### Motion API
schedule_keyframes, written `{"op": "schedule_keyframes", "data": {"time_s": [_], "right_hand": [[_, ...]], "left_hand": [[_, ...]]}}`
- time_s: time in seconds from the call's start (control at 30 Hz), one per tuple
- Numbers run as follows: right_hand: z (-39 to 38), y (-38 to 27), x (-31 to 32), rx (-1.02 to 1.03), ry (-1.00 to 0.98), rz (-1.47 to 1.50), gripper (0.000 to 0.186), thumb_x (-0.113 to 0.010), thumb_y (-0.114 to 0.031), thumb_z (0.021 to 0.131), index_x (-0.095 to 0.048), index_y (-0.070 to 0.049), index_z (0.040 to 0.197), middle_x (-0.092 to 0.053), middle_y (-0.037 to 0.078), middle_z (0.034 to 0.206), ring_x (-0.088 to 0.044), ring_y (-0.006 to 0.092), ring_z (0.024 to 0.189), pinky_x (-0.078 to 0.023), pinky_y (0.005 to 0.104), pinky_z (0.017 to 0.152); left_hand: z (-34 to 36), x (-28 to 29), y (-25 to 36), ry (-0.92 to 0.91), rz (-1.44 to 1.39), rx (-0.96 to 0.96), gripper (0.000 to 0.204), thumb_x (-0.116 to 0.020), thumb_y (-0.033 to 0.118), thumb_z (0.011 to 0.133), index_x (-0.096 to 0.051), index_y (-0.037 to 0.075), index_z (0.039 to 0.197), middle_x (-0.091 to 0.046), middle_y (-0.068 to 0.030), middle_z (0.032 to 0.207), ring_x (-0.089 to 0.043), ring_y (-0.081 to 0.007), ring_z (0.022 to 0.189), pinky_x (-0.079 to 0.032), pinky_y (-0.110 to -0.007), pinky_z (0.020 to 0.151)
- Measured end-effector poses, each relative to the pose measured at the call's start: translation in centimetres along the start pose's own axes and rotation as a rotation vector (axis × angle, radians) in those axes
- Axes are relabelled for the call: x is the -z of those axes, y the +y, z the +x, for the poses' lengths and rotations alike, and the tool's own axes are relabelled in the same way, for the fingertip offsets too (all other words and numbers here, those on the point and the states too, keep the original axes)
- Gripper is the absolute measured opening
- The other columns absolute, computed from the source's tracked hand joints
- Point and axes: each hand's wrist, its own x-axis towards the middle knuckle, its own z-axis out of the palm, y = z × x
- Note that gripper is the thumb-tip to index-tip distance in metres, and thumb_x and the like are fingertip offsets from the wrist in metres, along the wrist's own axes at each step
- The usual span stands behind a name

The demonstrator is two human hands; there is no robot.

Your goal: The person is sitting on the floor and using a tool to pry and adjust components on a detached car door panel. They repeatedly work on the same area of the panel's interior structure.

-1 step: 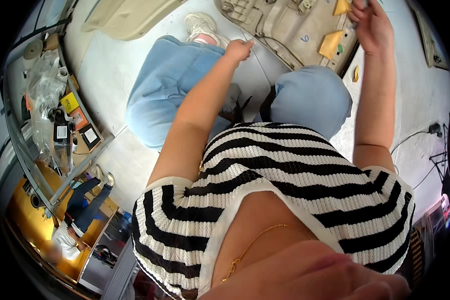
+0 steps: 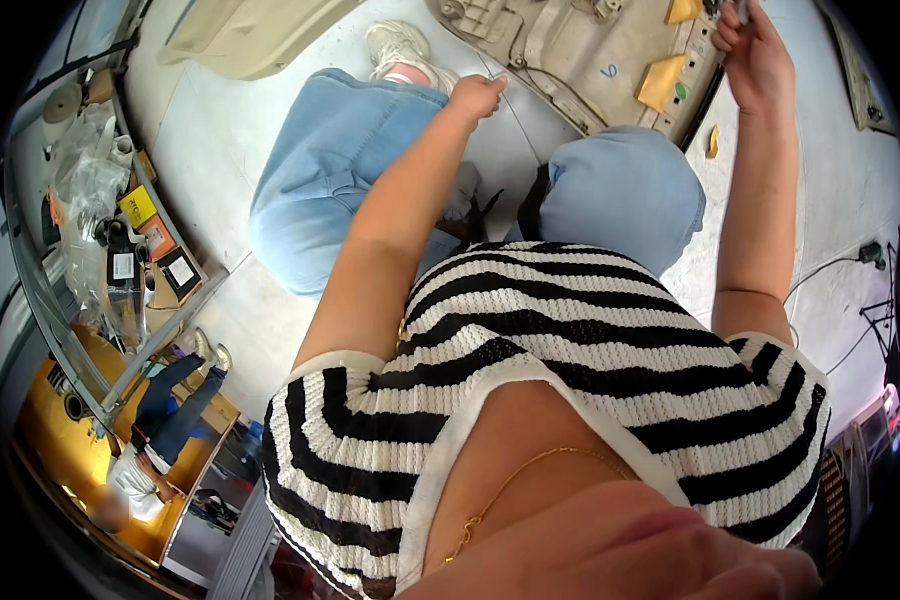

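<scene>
A beige moulded panel [image 2: 570, 75] lies at the top, bearing yellow pieces [image 2: 660, 80], a small green round spot [image 2: 680, 92] and a thin cable. My left hand [image 2: 475, 98] is closed at the panel's lower left, above my bent knee, with a small unclear thing, if anything, at its fingertips. My right hand [image 2: 755, 65] is raised by the panel's right edge, fingers curled round a small greyish thing cut off by the top of the view. Below it a loose yellow scrap [image 2: 712, 140] lies on the pale floor.
Another beige panel [image 2: 230, 35] is at upper left. A metal-framed shelf [image 2: 185, 270] holds boxes and plastic bags on the left. A seated person [image 2: 170, 400] is at lower left. A dark plug with cords [image 2: 870, 255] and another panel [image 2: 860, 90] are at right.
My right hand has moved slightly right. My left hand and the rest of the view are shifted very slightly upward.
</scene>
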Motion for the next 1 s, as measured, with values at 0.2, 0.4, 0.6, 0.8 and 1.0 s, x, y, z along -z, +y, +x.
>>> {"op": "schedule_keyframes", "data": {"time_s": [0.2, 0.4, 0.6, 0.8, 1.0], "right_hand": [[-0.8, 9.4, 13.6, -0.064, 0.190, -0.627, 0.028, -0.044, -0.029, 0.094, -0.062, -0.007, 0.098, -0.043, -0.005, 0.063, -0.034, 0.0041, 0.055, -0.029, 0.0217, 0.050], [-3.6, 21.0, 15.0, -0.173, -0.083, -1.007, 0.030, -0.050, -0.032, 0.090, -0.062, -0.005, 0.096, -0.054, 0.005, 0.065, -0.052, 0.0174, 0.060, -0.040, 0.0299, 0.058], [-3.7, 23.5, 14.1, -0.260, -0.277, -1.291, 0.024, -0.048, -0.031, 0.090, -0.059, -0.011, 0.098, -0.061, 0.017, 0.080, -0.060, 0.0348, 0.080, -0.045, 0.0411, 0.069], [-2.1, 25.7, 15.0, -0.174, -0.362, -1.528, 0.028, -0.043, -0.036, 0.091, -0.058, -0.013, 0.097, -0.062, 0.017, 0.085, -0.059, 0.0360, 0.084, -0.046, 0.0440, 0.071], [-2.0, 26.8, 14.4, -0.131, -0.402, -1.687, 0.027, -0.042, -0.036, 0.091, -0.057, -0.013, 0.092, -0.063, 0.014, 0.086, -0.060, 0.0342, 0.083, -0.047, 0.0448, 0.070]], "left_hand": [[2.6, -1.6, -1.1, -0.043, 0.065, 0.009, 0.042, -0.059, 0.035, 0.085, -0.056, -0.004, 0.102, -0.062, -0.0138, 0.091, -0.060, -0.0206, 0.077, -0.051, -0.031, 0.066], [3.7, -2.7, -1.0, -0.040, 0.077, 0.064, 0.042, -0.058, 0.035, 0.086, -0.056, -0.004, 0.102, -0.062, -0.0140, 0.092, -0.061, -0.0215, 0.082, -0.051, -0.032, 0.069], [6.1, -4.2, -2.6, -0.032, 0.213, 0.020, 0.039, -0.058, 0.035, 0.085, -0.058, -0.003, 0.095, -0.063, -0.0119, 0.087, -0.060, -0.0194, 0.077, -0.050, -0.031, 0.065], [8.2, -5.5, -4.0, 0.042, 0.388, -0.076, 0.038, -0.058, 0.037, 0.085, -0.061, 0.000, 0.078, -0.062, -0.0075, 0.072, -0.058, -0.0166, 0.063, -0.047, -0.030, 0.059], [9.1, -5.9, -4.7, 0.144, 0.444, -0.152, 0.036, -0.058, 0.033, 0.084, -0.064, -0.001, 0.078, -0.065, -0.0088, 0.072, -0.061, -0.0173, 0.065, -0.048, -0.030, 0.062]]}}
